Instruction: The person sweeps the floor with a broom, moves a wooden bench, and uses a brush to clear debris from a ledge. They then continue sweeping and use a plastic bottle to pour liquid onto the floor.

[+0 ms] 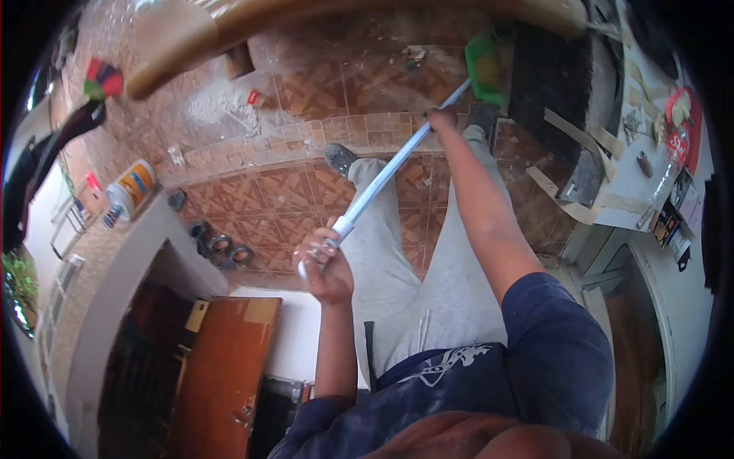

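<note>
A long pale blue-white pole [392, 170] slants across the head view, from the lower left up to a green plastic piece [482, 70] at its far end. My left hand [325, 264] is wrapped round the white near end of the pole. Farther along, my right hand [441, 118] is closed round the pole, a little short of the green piece. The green piece is low near the floor, beside my right shoe [482, 115]; whether it touches the floor is hard to tell.
Tiled floor [306, 88] bears white powder [222, 107] and a small red object [254, 97]. A white bottle [131, 187] lies on the left ledge. At right are a black mat [547, 84], wood strips [569, 128] and a cluttered white table [638, 183]. Several round dark items [220, 245] sit left.
</note>
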Tool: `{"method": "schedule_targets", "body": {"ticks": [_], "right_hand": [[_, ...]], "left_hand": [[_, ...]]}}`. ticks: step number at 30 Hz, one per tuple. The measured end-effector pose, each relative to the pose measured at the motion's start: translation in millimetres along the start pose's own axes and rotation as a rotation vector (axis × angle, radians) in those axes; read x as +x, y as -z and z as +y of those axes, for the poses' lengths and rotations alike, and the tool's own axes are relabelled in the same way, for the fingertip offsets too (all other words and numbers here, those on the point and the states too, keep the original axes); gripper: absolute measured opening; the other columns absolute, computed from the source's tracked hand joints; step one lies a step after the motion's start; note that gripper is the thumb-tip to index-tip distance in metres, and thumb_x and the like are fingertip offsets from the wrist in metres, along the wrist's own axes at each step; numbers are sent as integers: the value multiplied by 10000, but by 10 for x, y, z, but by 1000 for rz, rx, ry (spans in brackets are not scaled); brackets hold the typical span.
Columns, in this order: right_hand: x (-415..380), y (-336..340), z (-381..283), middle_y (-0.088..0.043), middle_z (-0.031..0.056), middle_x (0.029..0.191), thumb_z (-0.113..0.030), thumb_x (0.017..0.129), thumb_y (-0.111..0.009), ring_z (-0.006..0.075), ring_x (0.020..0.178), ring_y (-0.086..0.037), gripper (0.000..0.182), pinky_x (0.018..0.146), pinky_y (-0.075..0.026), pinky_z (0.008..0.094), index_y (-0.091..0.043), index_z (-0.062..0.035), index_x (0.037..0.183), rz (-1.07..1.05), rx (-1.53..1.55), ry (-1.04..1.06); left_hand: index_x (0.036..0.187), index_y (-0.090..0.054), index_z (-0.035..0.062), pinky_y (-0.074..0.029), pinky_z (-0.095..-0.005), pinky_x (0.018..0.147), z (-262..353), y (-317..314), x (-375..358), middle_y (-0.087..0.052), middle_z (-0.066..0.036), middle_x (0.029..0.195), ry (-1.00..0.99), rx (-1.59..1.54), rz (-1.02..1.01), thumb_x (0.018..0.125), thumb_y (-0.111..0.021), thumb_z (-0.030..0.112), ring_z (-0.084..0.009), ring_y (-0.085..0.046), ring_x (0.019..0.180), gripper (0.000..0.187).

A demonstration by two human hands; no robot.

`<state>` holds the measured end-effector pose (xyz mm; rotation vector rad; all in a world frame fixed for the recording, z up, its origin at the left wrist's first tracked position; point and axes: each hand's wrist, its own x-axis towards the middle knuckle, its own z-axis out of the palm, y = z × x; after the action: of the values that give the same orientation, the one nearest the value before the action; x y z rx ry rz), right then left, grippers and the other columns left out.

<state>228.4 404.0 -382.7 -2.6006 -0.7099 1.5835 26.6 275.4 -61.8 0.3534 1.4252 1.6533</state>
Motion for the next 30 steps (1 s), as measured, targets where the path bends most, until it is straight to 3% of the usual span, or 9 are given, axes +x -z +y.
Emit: {"method": "schedule_targets", "body": {"ticks": [3, 11, 15, 18, 24, 25, 26, 28, 30], "right_hand": [[-91, -814, -171, -595, 152, 791, -88, 715, -597, 230, 660, -596, 343, 572, -492, 328, -505, 82, 997, -105, 392, -15], [-1407, -2769, -1075, -577, 147, 750, -72, 714, -568, 208, 575, -587, 324, 460, -469, 333, -500, 58, 1004, -267, 96, 166], [-2032, -3490, -1338, -547, 121, 688, -41, 730, -550, 210, 548, -577, 268, 443, -462, 327, -491, 109, 944, -402, 76, 230], [-2198, -3824, -1085, -550, 117, 700, -50, 736, -575, 199, 531, -559, 223, 441, -449, 325, -499, 73, 907, -306, 191, 363], [-2949, -2150, -351, -527, 85, 757, -71, 831, -548, 204, 604, -554, 164, 538, -501, 340, -458, -2, 949, -294, 590, 208], [-3020, -1820, -262, -529, 96, 763, -59, 839, -527, 228, 602, -561, 154, 557, -515, 358, -451, 1, 958, -261, 634, 78], [-2592, -1642, 96, -532, 115, 770, -49, 842, -505, 243, 585, -560, 151, 556, -514, 371, -443, 7, 968, -272, 740, 28], [-2231, -1288, 481, -530, 132, 752, -29, 836, -487, 244, 568, -541, 149, 555, -506, 376, -435, 18, 967, -203, 709, -107], [-1902, -1078, 928, -533, 138, 709, -44, 808, -457, 258, 591, -561, 195, 519, -488, 381, -440, 64, 970, -35, 530, -108]], "left_hand": [[624, -312, 107, -321, -480, 975, 209, 535, 272, -381, -38, 635, -59, -3, -127, 913, -379, 224, -199, -446, 747, 319], [585, -284, 118, -348, -473, 935, 1176, 1945, 485, -348, -34, 604, -255, 147, 5, 854, -380, 172, -192, -424, 675, 291], [589, -289, 134, -340, -496, 918, 1626, 2165, 320, -345, -18, 611, -384, 292, 142, 852, -399, 207, -187, -421, 677, 294], [598, -300, 164, -329, -460, 908, 2063, 2387, 226, -326, 28, 600, -395, 14, 486, 845, -429, 214, -155, -405, 668, 284], [650, -389, 128, -357, -455, 900, 2110, 2551, -333, -386, -13, 599, -269, -135, 356, 833, -446, 192, -162, -463, 701, 202], [693, -434, 82, -358, -500, 912, 1770, 2648, -519, -496, -82, 695, -234, 161, 383, 829, -435, 207, -215, -517, 794, 185], [770, -480, 14, -339, -514, 944, 1371, 2648, -595, -551, -162, 829, -276, -175, 153, 808, -436, 208, -272, -534, 898, 203], [861, -502, -33, -333, -491, 953, 936, 2263, -744, -549, -159, 849, 138, -154, 208, 752, -477, 157, -276, -513, 940, 220], [731, -489, -10, -382, -450, 882, 369, 2099, -783, -526, -112, 757, -79, -140, -134, 711, -493, 64, -224, -522, 758, 76]]}}
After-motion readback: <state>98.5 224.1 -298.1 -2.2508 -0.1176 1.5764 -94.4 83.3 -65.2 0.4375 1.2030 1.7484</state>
